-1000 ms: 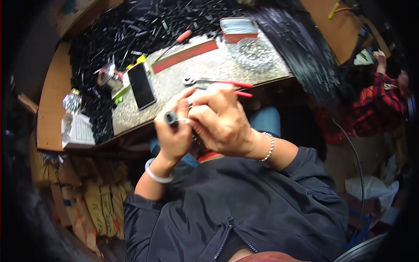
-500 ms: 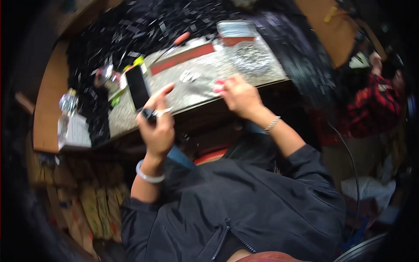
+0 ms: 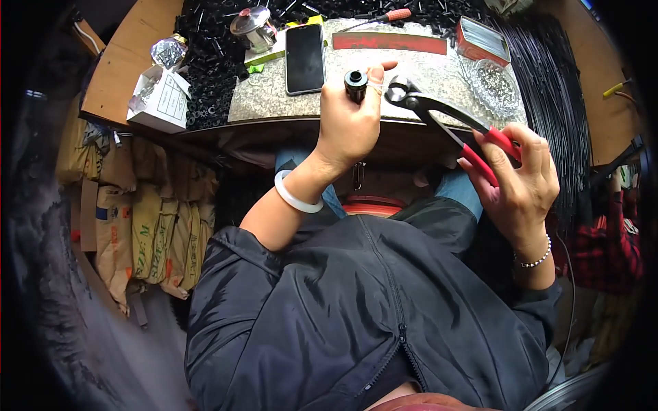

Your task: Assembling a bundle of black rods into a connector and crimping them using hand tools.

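Observation:
My left hand (image 3: 348, 130) is closed around a short black hollow cylinder (image 3: 356, 78), its open end facing up, above the front of the pale speckled work surface (image 3: 271, 103). The index finger is stretched out toward the right. In my right hand (image 3: 524, 171) is a pair of end-cutting pincers (image 3: 413, 102) with red handles. Their handles are spread, and the dark rounded jaws point left, close beside the cylinder but apart from it. A black phone (image 3: 305, 60) lies just behind my left hand.
A glass ashtray (image 3: 495, 85) and a red box (image 3: 483, 42) stand at the right. A red strip (image 3: 391, 43) and a screwdriver (image 3: 396, 14) lie behind. Black parts (image 3: 205, 68) and rods (image 3: 555, 89) flank the surface. A white box (image 3: 161, 99) sits left; another person's plaid sleeve (image 3: 613, 240) shows right.
The view has turned, and the scene has sharpened. My right hand has lifted the pincers off the work surface and brought their jaws near the cylinder. My left hand still holds the cylinder.

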Available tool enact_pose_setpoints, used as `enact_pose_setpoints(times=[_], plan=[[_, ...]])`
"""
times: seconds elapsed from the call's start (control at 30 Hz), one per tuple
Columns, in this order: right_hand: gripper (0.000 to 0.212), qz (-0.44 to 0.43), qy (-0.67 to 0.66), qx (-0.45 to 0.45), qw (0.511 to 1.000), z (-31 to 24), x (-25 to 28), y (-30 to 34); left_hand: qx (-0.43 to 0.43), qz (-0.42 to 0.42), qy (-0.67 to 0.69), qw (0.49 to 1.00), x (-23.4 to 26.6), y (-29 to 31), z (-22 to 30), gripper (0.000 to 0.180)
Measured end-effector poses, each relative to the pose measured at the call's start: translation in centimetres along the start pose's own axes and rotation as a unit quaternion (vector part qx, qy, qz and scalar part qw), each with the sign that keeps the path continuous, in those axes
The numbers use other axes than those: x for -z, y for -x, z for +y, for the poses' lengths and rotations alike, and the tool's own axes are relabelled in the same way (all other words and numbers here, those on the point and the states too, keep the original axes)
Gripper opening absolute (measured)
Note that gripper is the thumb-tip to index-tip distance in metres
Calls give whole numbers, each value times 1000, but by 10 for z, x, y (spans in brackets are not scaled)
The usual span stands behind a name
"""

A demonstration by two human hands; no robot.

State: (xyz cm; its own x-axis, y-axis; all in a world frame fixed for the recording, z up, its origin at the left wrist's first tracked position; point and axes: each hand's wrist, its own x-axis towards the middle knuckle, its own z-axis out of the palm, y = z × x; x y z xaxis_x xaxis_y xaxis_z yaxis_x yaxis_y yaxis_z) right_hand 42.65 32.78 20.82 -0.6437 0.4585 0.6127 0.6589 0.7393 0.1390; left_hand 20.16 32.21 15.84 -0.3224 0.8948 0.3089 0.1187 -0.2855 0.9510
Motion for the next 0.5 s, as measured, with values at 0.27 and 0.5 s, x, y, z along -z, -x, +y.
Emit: enact_pose_setpoints(times=[0.27,0.5], plan=[[23,6,-4,54,999,-8,2,3,-8,-10,20,1000,1,5,0,25],[32,-428,-779,-314,335,-6,1,21,-34,-52,34,998,0,17,18,34]])
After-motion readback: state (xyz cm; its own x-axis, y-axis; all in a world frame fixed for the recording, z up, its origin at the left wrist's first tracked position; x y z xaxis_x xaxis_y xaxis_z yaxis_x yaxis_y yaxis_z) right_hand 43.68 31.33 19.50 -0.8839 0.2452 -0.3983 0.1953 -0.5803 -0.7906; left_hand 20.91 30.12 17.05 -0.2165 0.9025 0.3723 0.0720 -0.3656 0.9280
